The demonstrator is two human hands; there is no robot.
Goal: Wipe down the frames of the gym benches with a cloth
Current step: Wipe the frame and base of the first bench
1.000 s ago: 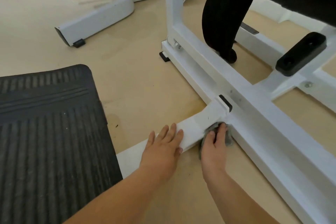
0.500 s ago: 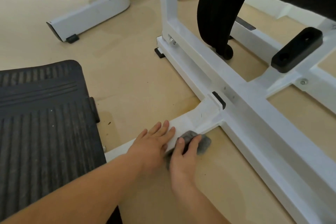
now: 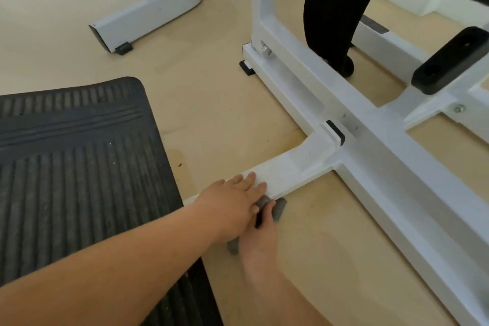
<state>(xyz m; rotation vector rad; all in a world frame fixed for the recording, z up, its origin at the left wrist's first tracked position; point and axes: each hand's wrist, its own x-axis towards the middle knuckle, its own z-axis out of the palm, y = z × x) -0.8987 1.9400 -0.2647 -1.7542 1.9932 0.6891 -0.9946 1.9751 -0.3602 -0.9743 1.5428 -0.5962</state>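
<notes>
Head view: the left hand lies flat, fingers straight, on top of the white frame leg. It touches the right hand, which grips the bunched grey cloth against the leg's near side, low by the floor. Best is probably steady pressure in long strokes along that lower edge, working towards the black mat.

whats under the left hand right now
The left hand rests flat on the white frame leg. Its edge covers part of the grey cloth held by the right hand.
</notes>
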